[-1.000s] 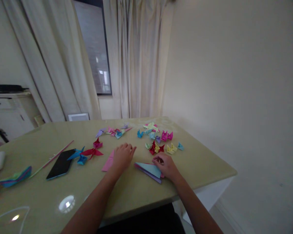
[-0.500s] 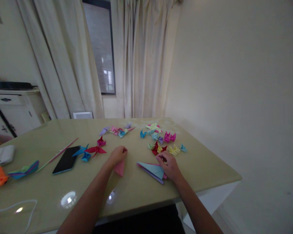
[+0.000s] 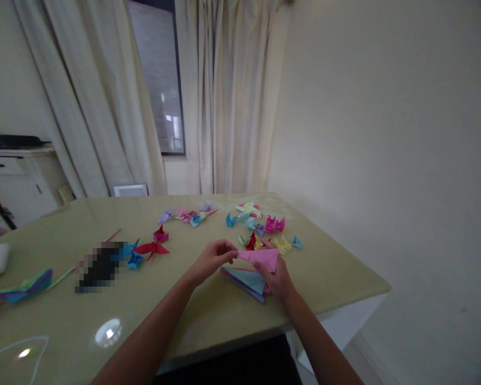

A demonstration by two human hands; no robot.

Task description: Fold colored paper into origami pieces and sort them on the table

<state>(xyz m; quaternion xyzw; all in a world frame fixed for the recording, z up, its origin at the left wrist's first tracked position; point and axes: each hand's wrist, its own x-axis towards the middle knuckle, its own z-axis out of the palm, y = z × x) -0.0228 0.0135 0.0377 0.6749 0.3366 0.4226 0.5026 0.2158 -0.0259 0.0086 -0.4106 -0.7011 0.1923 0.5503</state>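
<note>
A pink folded paper (image 3: 266,259), long and pointed, is held between both hands above the table. My left hand (image 3: 214,259) pinches its narrow tip at the left. At the wide end, my right hand (image 3: 278,275) grips it, thumb in front and fingers behind. Just below lies a small pile of folded papers (image 3: 250,280) in light blue, purple and pink, partly covered by my right hand. Behind my hands sit red and yellow origami pieces (image 3: 251,241), some partly hidden by the right fingers.
More origami cranes in pink and pale green stand at the back (image 3: 274,224). Red origami (image 3: 152,248) and blue origami (image 3: 135,260) lie left of my hands, beside a pixelated dark object (image 3: 100,267). Folded blue-green paper (image 3: 26,289) and a white cable (image 3: 44,347) are farther left.
My left hand has lifted the pink paper from the table and moved right with it. My right hand has left the paper pile and taken the paper's wide end. The view has shifted slightly.
</note>
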